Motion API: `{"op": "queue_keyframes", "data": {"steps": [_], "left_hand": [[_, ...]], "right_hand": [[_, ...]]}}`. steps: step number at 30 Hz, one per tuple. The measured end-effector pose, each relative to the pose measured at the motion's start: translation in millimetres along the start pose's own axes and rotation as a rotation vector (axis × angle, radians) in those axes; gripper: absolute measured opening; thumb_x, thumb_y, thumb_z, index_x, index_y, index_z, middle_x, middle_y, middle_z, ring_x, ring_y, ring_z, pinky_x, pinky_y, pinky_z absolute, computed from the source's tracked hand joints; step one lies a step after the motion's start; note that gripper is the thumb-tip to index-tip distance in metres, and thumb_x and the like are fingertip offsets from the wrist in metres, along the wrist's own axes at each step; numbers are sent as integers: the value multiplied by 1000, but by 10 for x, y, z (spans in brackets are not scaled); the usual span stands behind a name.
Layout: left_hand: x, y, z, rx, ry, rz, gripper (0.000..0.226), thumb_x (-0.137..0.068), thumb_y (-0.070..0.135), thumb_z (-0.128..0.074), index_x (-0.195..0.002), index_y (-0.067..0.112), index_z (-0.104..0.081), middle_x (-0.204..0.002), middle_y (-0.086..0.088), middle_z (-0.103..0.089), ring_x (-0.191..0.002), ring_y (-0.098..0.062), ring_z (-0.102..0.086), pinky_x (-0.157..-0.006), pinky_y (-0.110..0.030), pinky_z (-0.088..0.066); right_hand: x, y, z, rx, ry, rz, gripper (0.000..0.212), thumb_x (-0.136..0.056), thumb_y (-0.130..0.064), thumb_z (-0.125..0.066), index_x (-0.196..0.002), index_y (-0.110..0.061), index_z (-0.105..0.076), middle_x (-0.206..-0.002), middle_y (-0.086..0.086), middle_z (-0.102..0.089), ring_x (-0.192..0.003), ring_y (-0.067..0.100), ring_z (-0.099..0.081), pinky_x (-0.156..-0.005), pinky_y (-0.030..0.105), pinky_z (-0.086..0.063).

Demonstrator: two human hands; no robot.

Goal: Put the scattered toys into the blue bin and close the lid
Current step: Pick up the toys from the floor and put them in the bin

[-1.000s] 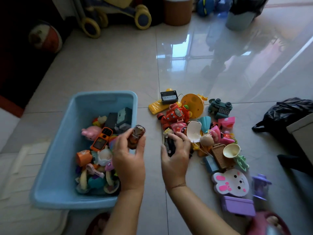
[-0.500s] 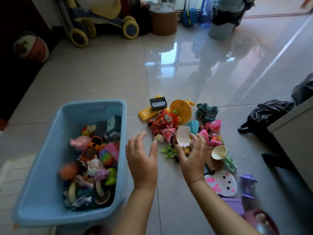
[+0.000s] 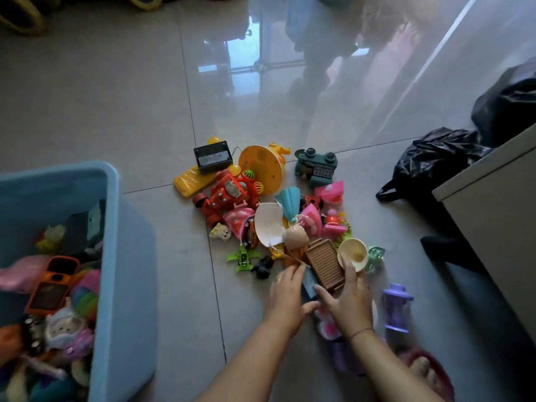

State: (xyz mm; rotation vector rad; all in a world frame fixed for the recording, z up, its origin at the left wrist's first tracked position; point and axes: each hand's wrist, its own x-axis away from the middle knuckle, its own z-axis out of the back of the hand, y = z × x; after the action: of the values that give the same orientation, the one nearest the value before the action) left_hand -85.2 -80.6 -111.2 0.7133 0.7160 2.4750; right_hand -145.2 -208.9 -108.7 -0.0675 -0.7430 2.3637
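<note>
Mid-task, sorting phase. blue bin [image 3: 130,271] sits open at the left on the floor [image 3: 116,111], already holding a good layer of toys, e.g. an orange toy phone [image 3: 53,282]. No lid in view, so closing is not done and I can't say where the lid is

Toy pile [image 3: 261,221] lies right of the bin, apart from it, easily 20+ pieces: red robot [image 3: 229,192], yellow disc [image 3: 261,169], green frog toy [image 3: 316,166], and a purple toy [image 3: 396,309] off to the right near edge. Rough guess: about half moved, half left

Both hands work the near edge of the pile. left hand [image 3: 285,297] has fingers [image 3: 290,272] curled over a dark blue block [image 3: 309,284], thumb underneath, so clamped on it. right hand [image 3: 352,300] lies over the brown ridged tray [image 3: 326,262], thumb at its near edge, 1 fingertip touching the cream bowl [image 3: 353,253]; blurred, can't tell if it actually grips either

Left to do: carry the block across to the bin, clear the remaining pile, find the lid, shut it
</note>
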Motion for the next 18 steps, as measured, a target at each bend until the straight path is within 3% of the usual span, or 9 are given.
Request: {"op": "queue_keyframes", "data": {"steps": [8, 14, 18], "left_hand": [[-160, -30, -84, 84, 117, 20, 69, -74, 39, -71, -134, 16, -46, -131, -1, -53, -119, -26, -48, -98, -33, -35], [76, -60, -96, 68, 0, 99, 70, -78, 38, -67, -140, 25, -36, -134, 0, -39, -122, -24, -38, -102, -32, -34], [398, -225, -115, 154, -129, 38, 91, -71, 46, -73, -145, 30, -24, -146, 2, -23, -132, -20, -29, -108, -33, -32]], "right_hand": [[-172, -30, -37, -138, -27, 11, 86, -67, -26, -82, -139, -12, -37, -126, 23, -54, -112, 37, -53, -96, 38, -42], [6, -112, -24, -167, -22, 28, 84, -69, -27, -80, -140, -16, -37, -129, 16, -53, -117, 31, -51, -98, 34, -39], [186, -136, -76, -124, -67, 48, 84, -70, -33, -79, -141, -21, -35, -133, 9, -48, -118, 28, -51, -96, 39, -44]]}}
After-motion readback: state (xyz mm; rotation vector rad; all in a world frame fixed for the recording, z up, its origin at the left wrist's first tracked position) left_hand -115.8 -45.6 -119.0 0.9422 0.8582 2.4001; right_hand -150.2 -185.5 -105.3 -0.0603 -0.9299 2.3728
